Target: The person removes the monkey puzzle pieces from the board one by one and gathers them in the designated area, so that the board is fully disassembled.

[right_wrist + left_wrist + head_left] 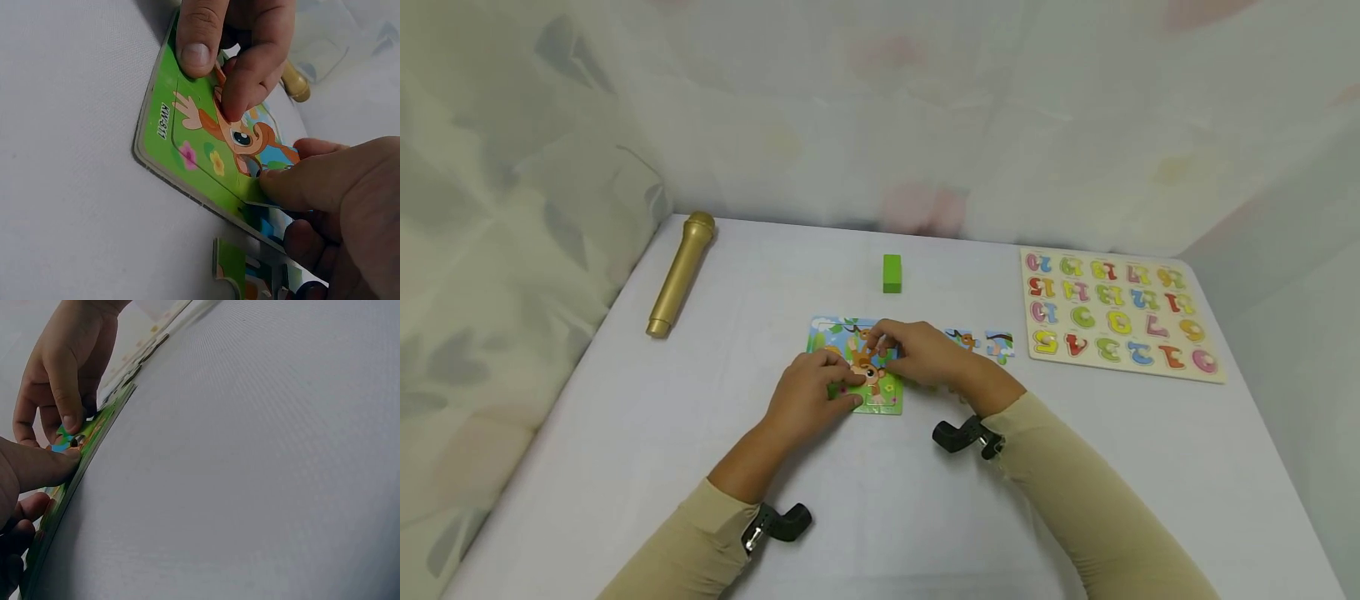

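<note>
I had the right hand (921, 352) pinching a puzzle piece (255, 190) between thumb and fingers, over the right side of the puzzle board (887, 409). The left hand (805, 392) gripped nothing; its thumb and fingers rested on the board, left of that pinch. The piece looked tilted, its edge raised off the board below the right thumb.

In my judgement, seating it well called for matching its outline to the monkey picture (240, 139) beside the grip first, then pressing it flat with light, even force rather than driving one corner down. The left hand seemed best used to steady the board meanwhile.

Much was hard for me to read. The right thumb and fingers covered most of the piece, so I could not tell its whole print or whether any tab had engaged. Loose pieces (1000, 343) lay right of the grip, some partly hidden behind the right hand in the head view. The left wrist view showed the board nearly edge-on and cut off part of the left hand.
</note>
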